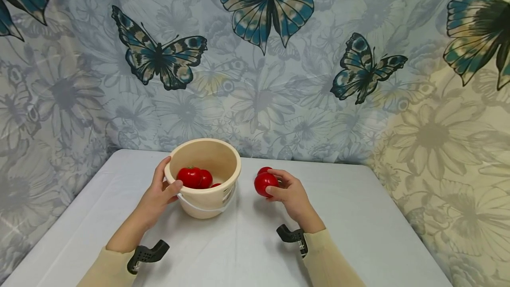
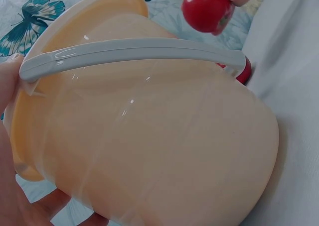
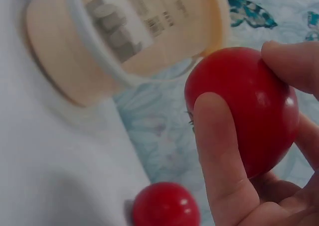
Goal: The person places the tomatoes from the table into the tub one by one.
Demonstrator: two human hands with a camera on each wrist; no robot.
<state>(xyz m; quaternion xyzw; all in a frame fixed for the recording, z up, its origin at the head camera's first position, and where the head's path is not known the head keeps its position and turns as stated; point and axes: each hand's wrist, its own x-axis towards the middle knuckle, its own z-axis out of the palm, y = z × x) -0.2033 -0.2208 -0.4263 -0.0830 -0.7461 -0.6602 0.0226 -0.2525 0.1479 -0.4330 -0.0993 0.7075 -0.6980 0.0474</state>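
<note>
A cream bucket (image 1: 195, 196) with a pale handle (image 2: 144, 49) stands on the table, and several red tomatoes (image 1: 189, 177) lie inside it. My left hand (image 1: 158, 196) grips the bucket's rim at its left side, thumb at the front. Right of the bucket, my right hand (image 1: 287, 193) holds a red tomato (image 3: 254, 106) between thumb and fingers, above the tabletop. Another tomato (image 3: 167, 206) rests on the table behind it, partly hidden in the head view. A printed label (image 3: 119, 24) shows on the bucket's side facing my right hand.
A white cloth covers the table (image 1: 350, 216). Behind and around it hangs a floral curtain (image 1: 263, 101) with butterfly prints, close to the table's back edge. Black wrist mounts (image 1: 148, 255) sit on both forearms.
</note>
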